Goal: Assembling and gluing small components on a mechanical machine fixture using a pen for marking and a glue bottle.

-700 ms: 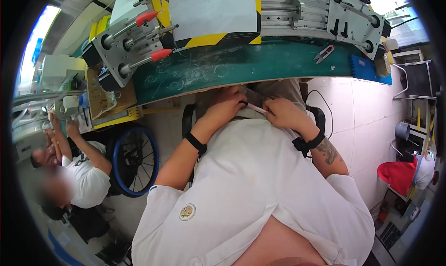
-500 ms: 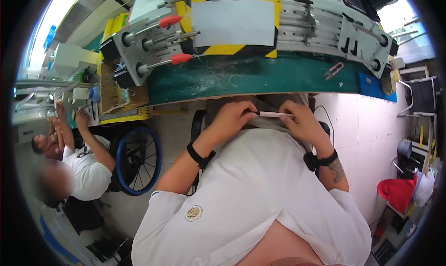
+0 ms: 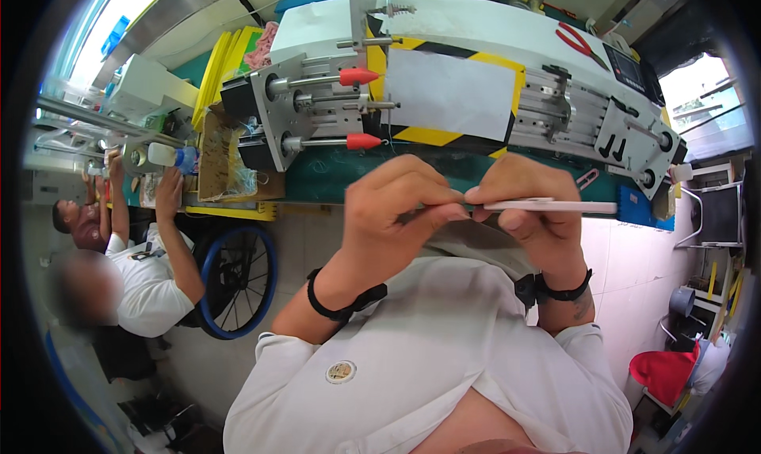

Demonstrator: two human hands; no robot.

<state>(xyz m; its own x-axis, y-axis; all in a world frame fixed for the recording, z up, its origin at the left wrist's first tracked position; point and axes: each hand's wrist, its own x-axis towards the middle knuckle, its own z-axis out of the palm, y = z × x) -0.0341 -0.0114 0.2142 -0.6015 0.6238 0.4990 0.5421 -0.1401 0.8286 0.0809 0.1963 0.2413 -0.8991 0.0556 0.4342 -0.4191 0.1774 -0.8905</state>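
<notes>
Green bench top (image 3: 333, 181) carries the biggest item, a white-topped metal machine (image 3: 444, 66) with a yellow-black striped guard, plain white panel and two steel rods tipped in red cones pointing toward the person, probably so the working end is in easy reach. Below it, both hands meet at chest height over a white shirt (image 3: 428, 343): left hand (image 3: 396, 208) curled with fingertips pinched on the near end of a thin white strip (image 3: 555, 206). Right hand (image 3: 531, 208) clamps the same strip, smooth, flat and rigid-looking, which juts level to the right.
</notes>
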